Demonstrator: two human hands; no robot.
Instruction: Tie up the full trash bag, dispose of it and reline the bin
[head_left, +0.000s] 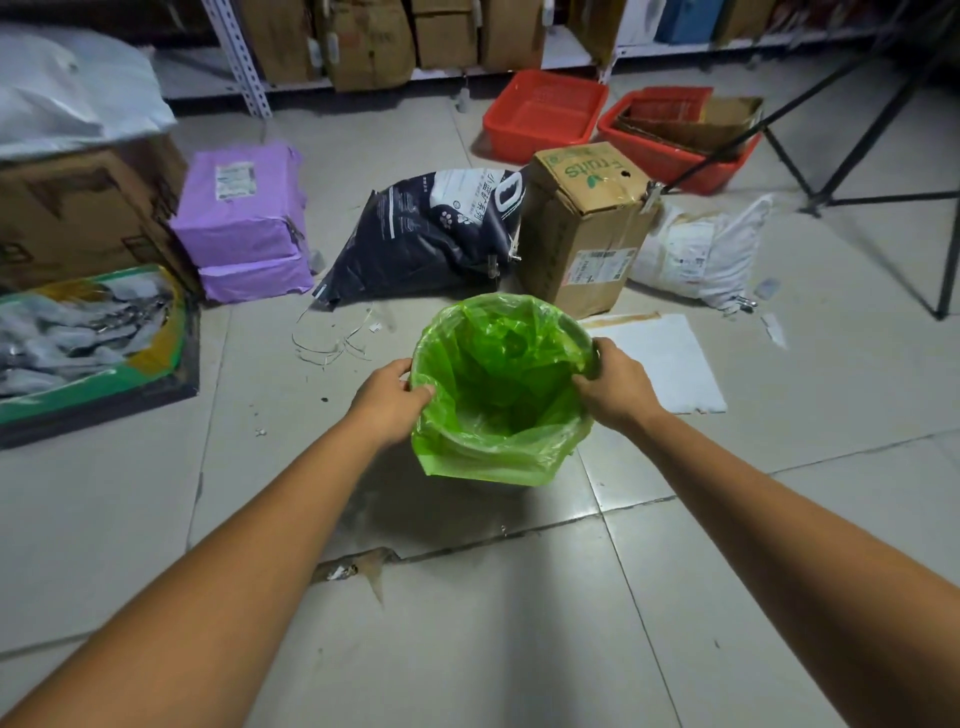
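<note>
A translucent green trash bag (501, 387) lines a small round bin on the tiled floor, its top folded over the rim and hanging down the near side. The bin itself is almost wholly hidden by the bag. The bag's inside looks empty. My left hand (390, 400) pinches the bag's edge at the left of the rim. My right hand (613, 387) grips the bag's edge at the right of the rim. No full tied bag is in view.
Just behind the bin stand a brown cardboard box (582, 228) and a dark printed sack (431, 234). Purple parcels (241, 218) lie at left, a white sheet (660, 364) at right, red baskets (545, 114) and shelving at the back, a black stand's legs (872, 197) far right.
</note>
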